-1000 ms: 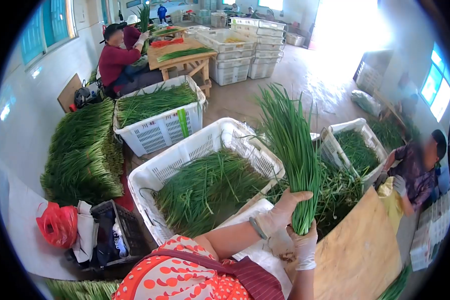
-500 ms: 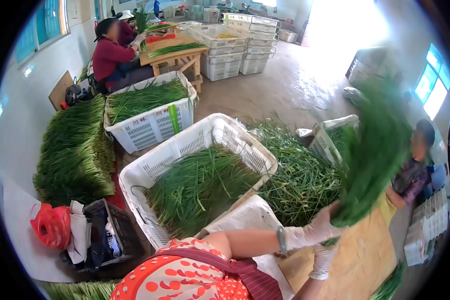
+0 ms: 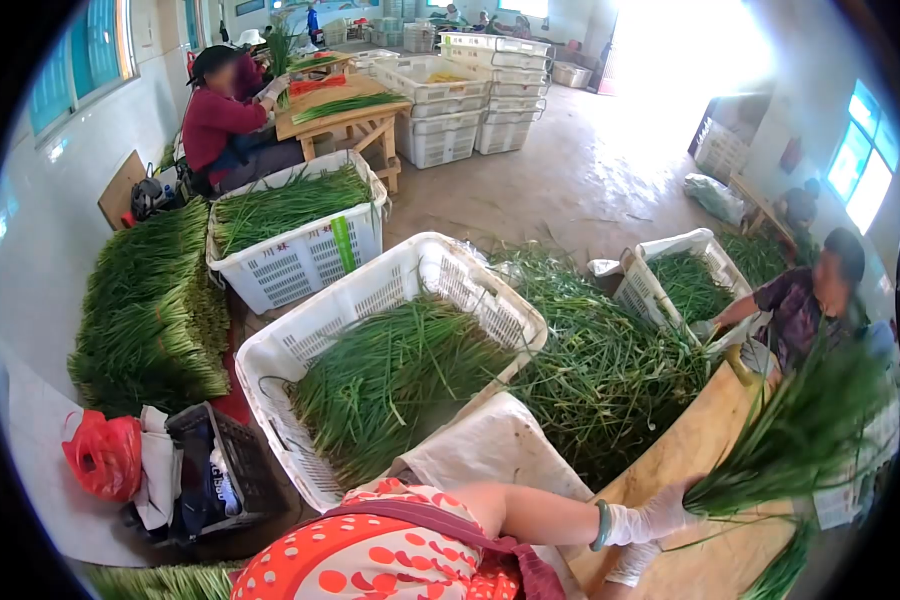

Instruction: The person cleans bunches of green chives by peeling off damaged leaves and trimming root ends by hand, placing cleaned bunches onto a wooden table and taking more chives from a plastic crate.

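My left hand point(image 3: 655, 514), in a pale glove with a bangle at the wrist, grips the base of a bunch of long green stalks point(image 3: 795, 440). The leafy ends fan out to the upper right and are blurred. Just below it is my gloved right hand point(image 3: 632, 563), over the wooden board point(image 3: 730, 560); its fingers are largely hidden behind my left hand. A loose heap of greens point(image 3: 610, 370) lies beyond the board. Left of that, a large white crate point(image 3: 300, 350) holds more greens.
Another crate of greens point(image 3: 295, 265) stands behind, beside stacked bunches point(image 3: 150, 310). A red bag point(image 3: 105, 455) and black crate point(image 3: 245, 470) are at left. A co-worker point(image 3: 810, 300) sits at right by a smaller crate point(image 3: 650, 290); another person point(image 3: 215, 125) sits at a wooden table point(image 3: 370, 115).
Both my hands have moved right and down with the bunch, which has gone from upright to leaning right. The co-worker at right has stretched an arm toward the smaller crate.
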### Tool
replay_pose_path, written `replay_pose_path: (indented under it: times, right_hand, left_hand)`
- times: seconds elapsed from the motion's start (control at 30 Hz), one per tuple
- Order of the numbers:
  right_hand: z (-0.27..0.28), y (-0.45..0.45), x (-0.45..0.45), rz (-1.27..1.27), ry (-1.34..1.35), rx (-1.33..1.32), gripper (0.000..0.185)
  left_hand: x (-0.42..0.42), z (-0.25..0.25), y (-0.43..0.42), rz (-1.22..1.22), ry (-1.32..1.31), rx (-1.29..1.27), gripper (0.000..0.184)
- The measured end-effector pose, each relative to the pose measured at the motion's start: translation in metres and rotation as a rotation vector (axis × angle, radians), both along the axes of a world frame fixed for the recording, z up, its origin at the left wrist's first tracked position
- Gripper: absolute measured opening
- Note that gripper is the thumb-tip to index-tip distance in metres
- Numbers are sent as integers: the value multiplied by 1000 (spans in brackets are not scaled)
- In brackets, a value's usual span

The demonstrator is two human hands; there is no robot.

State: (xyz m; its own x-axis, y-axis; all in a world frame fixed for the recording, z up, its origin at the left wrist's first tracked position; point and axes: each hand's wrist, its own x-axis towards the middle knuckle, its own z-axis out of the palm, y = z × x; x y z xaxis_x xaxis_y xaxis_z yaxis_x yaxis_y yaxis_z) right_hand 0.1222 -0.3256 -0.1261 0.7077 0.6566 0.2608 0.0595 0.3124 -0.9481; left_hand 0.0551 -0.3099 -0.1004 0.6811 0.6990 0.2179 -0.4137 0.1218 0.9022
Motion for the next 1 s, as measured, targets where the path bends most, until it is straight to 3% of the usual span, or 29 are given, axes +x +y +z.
replay_pose_path:
  times: [0.13,0.23,0.27,0.3,0.37,0.4,0.47,0.53,0.57,0.63,0.77,0.87,0.9,0.97,1.0]
  right_hand:
    - [-19,0,1,71,229,100,36]
    - [-43,-13,1,185,848,410,35]
    - [-31,-18,-3,369,392,88,35]
    - [-21,-25,-7,390,156,-99,32]
    - [0,-27,-17,401,92,-347,29]
    - [5,-28,-19,412,97,-451,28]
    - [9,-27,-25,452,110,-576,26]
    - [-11,-25,-27,514,-1,-463,28]
    - [-9,-30,-34,499,8,-477,28]
    - [5,-25,-46,429,242,-474,31]
    - [-7,-15,-53,396,290,-281,30]
    - [-20,-8,-48,536,-102,-411,32]
    - [-16,-3,-56,627,463,-226,34]
    - [-20,10,-63,698,1025,-23,37]
    - [-29,20,-65,625,874,-90,47]
  left_hand:
    - [-35,-10,26,25,-79,-42,79]
    - [-54,-23,45,48,-110,-76,90]
    - [-58,-31,48,28,-113,-103,94]
    - [-61,-45,48,-10,-116,-150,98]
    - [-60,-78,44,-131,-97,-285,107]
    - [-54,-106,36,-258,-75,-439,103]
    - [-78,-54,14,-238,-130,-453,52]
    - [-77,-41,15,-249,-49,-615,49]
    - [-73,-57,20,-240,-97,-620,47]
    - [-74,-54,22,-234,-58,-609,43]
    - [-87,-33,28,-228,23,-567,35]
    - [-91,-23,31,-197,-29,-545,35]
    - [-94,-21,31,-137,-82,-536,36]
    - [-101,-16,31,-77,-57,-536,34]
    - [-105,-13,32,-28,-32,-538,32]
